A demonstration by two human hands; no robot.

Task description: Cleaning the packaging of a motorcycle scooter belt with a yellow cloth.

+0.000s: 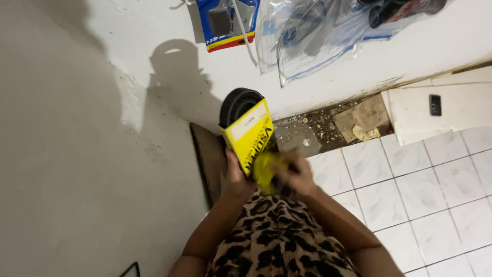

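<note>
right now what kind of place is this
Probably a small parts shop or storeroom: packaged parts in clear bags hang on the white wall, above a white tiled floor, with debris along the wall's foot.

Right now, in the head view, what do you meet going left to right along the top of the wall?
Blue packet → clear plastic bags → dark parts in the last bag.

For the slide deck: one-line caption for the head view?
Left hand and right hand hold a yellow box against a black round part, above white floor tiles.
</note>
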